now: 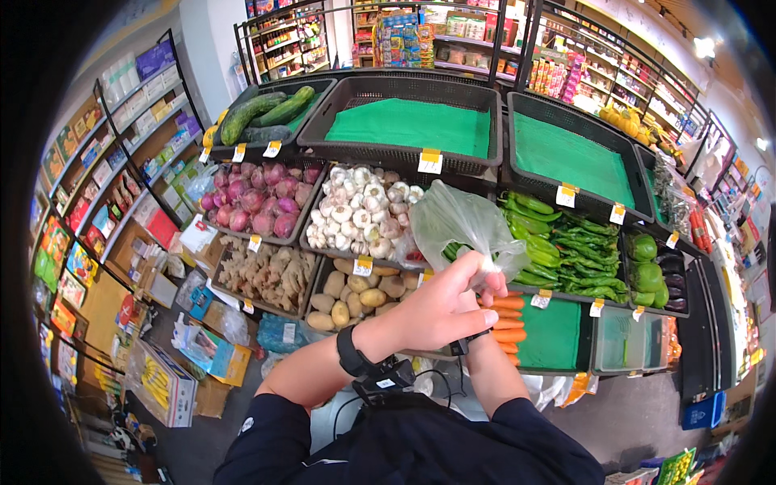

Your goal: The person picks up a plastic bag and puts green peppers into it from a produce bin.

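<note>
A clear plastic produce bag (451, 212) puffs out in front of me, gathered at a narrow neck. The fingers of my left hand (439, 303) are at that neck, closed on the film, while its thumb points to the right. A black band circles my left wrist. My right hand (470, 300) sits behind the left one and is mostly hidden, so its grip is unclear. Dark green shows through the bag's lower part; whether it is inside or behind, I cannot tell. Carrots (508, 327) lie just right of my hands, and potatoes (351, 294) lie to their left.
Black crates hold red onions (260, 197), garlic (361, 209), ginger (267, 270), cucumbers (267, 112), green peppers (585, 254) and eggplants (673, 276). Two upper crates show a green liner (418, 124). Cardboard boxes (160, 382) stand on the floor at left, beside stocked shelves (142, 121).
</note>
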